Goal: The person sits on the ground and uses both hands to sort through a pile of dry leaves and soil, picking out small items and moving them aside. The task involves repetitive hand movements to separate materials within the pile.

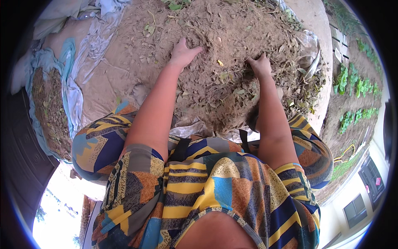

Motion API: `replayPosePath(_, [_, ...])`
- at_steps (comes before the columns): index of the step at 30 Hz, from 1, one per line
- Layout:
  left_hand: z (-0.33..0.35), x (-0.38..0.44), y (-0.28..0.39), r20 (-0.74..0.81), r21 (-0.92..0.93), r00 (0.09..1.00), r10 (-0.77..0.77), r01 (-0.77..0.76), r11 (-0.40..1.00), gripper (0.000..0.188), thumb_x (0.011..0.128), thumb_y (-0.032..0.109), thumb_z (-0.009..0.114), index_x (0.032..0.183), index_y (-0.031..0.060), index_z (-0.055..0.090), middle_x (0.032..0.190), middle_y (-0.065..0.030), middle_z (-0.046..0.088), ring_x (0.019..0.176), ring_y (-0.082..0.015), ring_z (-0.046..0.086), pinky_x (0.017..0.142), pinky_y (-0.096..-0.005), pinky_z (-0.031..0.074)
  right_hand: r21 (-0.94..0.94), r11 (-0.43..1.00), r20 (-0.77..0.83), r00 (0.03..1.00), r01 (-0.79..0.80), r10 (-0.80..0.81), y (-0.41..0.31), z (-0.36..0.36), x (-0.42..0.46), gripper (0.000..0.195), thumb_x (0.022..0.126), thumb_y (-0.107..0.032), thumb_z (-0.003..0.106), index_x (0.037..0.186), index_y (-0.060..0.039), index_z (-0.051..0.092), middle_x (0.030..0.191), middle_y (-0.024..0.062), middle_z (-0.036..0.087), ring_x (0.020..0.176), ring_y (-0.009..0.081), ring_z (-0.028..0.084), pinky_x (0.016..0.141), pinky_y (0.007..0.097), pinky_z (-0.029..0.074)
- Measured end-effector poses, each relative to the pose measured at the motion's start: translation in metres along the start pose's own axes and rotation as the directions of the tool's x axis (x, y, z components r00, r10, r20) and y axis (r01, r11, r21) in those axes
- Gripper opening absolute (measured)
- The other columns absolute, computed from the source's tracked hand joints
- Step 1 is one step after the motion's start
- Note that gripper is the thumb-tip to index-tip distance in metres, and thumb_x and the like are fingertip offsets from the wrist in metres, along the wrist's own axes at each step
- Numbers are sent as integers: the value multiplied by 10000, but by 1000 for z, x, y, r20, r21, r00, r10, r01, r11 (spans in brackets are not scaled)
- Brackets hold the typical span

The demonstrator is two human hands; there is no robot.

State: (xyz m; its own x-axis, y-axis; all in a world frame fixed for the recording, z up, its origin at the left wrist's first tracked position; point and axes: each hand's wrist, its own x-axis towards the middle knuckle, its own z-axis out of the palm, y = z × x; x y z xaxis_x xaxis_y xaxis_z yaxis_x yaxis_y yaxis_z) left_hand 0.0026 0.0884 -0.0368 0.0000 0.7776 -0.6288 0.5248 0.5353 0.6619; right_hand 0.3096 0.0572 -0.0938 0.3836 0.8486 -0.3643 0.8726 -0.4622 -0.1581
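Note:
A broad heap of loose brown soil mixed with dry leaves and stems (pixel 214 74) spreads in front of me, between and beyond my knees. On its left part rests my left hand (pixel 184 54), thumb spread away from the fingers, touching the soil with nothing visible in it. My right hand (pixel 260 66) reaches into the leafier right side. Its fingertips are partly sunk among leaves and stems, so whether it grips any is hidden. A small yellow leaf (pixel 220 63) lies between the two hands.
Crumpled pale cloth sheeting (pixel 101 34) lies to the left, beside a leaf-filled sack with a blue-green edge (pixel 68 53). A grey-white sheet fold (pixel 312 59) borders the heap's right. Beyond a concrete strip (pixel 325 62), green leafy plants (pixel 342 79) grow in a soil bed.

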Motion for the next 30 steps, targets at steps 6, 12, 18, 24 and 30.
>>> replayPosePath(6, [3, 7, -3, -74, 85, 997, 22, -16, 996, 877, 681, 364, 757, 1354, -21, 347, 1322, -276, 435, 1240, -373, 429, 1043, -393, 339, -60, 997, 260, 965, 39, -22, -3, -35, 22, 665, 643, -576, 701, 830, 62, 685, 896, 212, 678, 857, 313, 655, 791, 379, 501])
replayPosePath(12, [11, 7, -21, -184, 217, 975, 123, -81, 973, 844, 677, 340, 756, 1333, -6, 355, 1271, -247, 493, 1178, -358, 489, 1049, -422, 318, 81, 995, 257, 963, 58, -77, -9, -36, 20, 591, 653, -507, 681, 780, 70, 674, 805, 221, 671, 784, 312, 665, 739, 380, 507])
replayPosePath(18, [23, -20, -23, -41, -127, 994, 103, -107, 986, 715, 739, 217, 714, 1319, -22, 372, 1240, -190, 529, 1134, -283, 519, 971, -366, 404, 150, 986, 318, 941, 72, -117, -28, -38, -12, 684, 694, -561, 603, 847, 103, 661, 900, 283, 649, 896, 365, 641, 848, 394, 481])
replayPosePath(24, [44, -36, -41, 52, -198, 999, 5, 5, 980, 399, 821, 138, 580, 1192, -2, 534, 1095, -137, 618, 1005, -234, 584, 877, -352, 456, 329, 901, 436, 801, 283, -411, -94, -31, -90, 451, 720, -369, 612, 851, 62, 623, 904, 268, 644, 886, 380, 629, 829, 413, 488])
replayPosePath(30, [22, -71, -17, -18, -247, 998, 68, -71, 966, 339, 833, 34, 471, 1148, 27, 595, 1029, -106, 648, 917, -195, 605, 825, -329, 475, 428, 785, 228, 787, 448, -574, -122, -22, -126, 376, 763, -197, 586, 1076, 4, 531, 993, 247, 621, 999, 377, 582, 895, 426, 444])
